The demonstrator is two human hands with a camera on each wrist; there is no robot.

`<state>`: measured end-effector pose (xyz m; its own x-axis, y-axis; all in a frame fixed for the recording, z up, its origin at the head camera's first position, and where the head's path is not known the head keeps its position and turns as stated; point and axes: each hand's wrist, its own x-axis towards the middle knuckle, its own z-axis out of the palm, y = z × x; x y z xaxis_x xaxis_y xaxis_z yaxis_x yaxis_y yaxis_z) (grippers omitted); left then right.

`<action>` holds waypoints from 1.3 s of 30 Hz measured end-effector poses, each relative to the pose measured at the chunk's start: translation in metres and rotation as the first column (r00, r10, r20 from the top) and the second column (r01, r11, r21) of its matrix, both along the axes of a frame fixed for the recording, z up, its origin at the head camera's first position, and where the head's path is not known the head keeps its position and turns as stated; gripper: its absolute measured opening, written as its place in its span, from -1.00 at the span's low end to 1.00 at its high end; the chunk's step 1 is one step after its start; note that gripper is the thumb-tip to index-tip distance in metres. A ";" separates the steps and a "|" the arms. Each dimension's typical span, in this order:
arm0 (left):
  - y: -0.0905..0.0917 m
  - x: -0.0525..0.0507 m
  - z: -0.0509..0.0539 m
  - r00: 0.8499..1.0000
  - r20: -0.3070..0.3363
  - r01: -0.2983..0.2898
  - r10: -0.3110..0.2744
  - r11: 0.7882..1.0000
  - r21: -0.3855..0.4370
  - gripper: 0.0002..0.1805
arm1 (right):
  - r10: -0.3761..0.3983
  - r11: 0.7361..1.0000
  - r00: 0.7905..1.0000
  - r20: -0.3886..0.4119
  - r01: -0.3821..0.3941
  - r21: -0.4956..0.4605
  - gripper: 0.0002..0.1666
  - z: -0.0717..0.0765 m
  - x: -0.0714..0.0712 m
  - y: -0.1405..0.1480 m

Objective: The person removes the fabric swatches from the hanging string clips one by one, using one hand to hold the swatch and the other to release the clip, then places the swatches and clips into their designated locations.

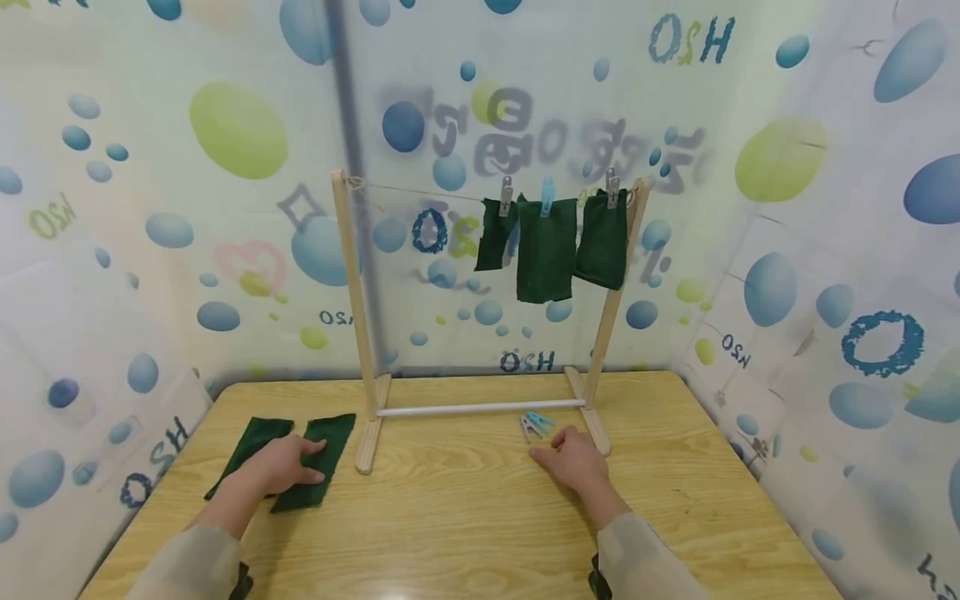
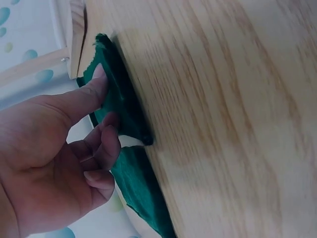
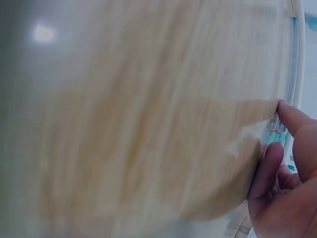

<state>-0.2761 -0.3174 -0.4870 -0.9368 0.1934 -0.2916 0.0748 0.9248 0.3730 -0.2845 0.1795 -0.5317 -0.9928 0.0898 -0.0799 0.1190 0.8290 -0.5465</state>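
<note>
Resting my left hand on a green cloth near the desk's left edge, I hold my right hand beside some pegs, right of the middle and closer to the far edge. My left thumb and forefinger lie apart on the cloth, with no fold visibly gripped between them. A second cloth sits just beside it, nearer the left edge, partly hidden by my hand and forearm. My right thumb and forefinger are apart too, next to the small blue and grey group (the wrist view half hides it behind my fingers, so I cannot tell whether I touch one).

Along the far edge is a wooden stand with a string between its posts. Three green pieces hang toward the right post, each under one clip.

I judge the step to be taking up one cloth and one peg. To do it well, I'd pinch the cloth by its far edge, close to a corner, so it lifts flat, and avoid dragging its neighbour along. On the right, I'd single out one peg by its handle end, gently, since the group lies close together and could scatter. My wrist should also stay off the stand's right foot, just beside that hand.
</note>
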 end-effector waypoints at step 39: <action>0.061 0.031 0.055 0.927 -0.344 -0.002 0.153 0.915 0.403 -0.61 | 0.023 0.766 0.997 -0.070 -0.063 -0.639 -0.59 0.038 0.027 0.028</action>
